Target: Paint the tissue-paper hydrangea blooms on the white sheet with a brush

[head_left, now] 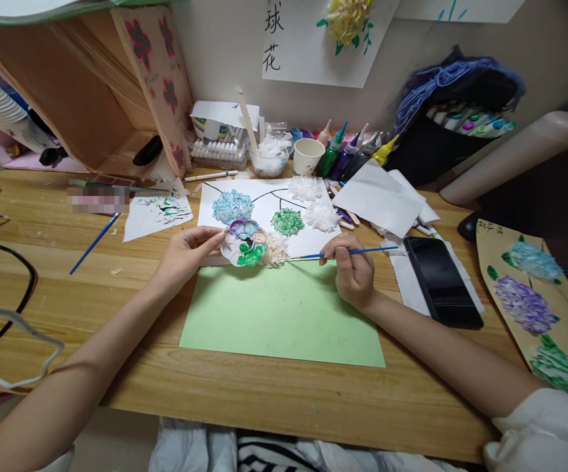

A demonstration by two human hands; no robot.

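Note:
My left hand (188, 252) pinches the left edge of a small white palette (244, 244) with green, purple, blue and peach paint in it. The palette is held over the lower part of a white sheet (209, 196) that bears black branch lines and textured flower clusters: blue (233, 206), green (287, 222), white (322, 214) and peach (275, 250). Closed around a thin blue paintbrush (372, 250), my right hand (350, 267) is right of the peach cluster, the brush tip pointing left at its lower edge. Beneath lies a light green sheet (284, 314).
A black phone (442, 282) lies on paper at the right, near a brown sheet with flowers (525, 282). Paint bottles (333, 156), a paper cup (308, 157) and a bowl (269, 158) stand behind. Another blue brush (94, 244) and a paint-marked paper (157, 215) lie left.

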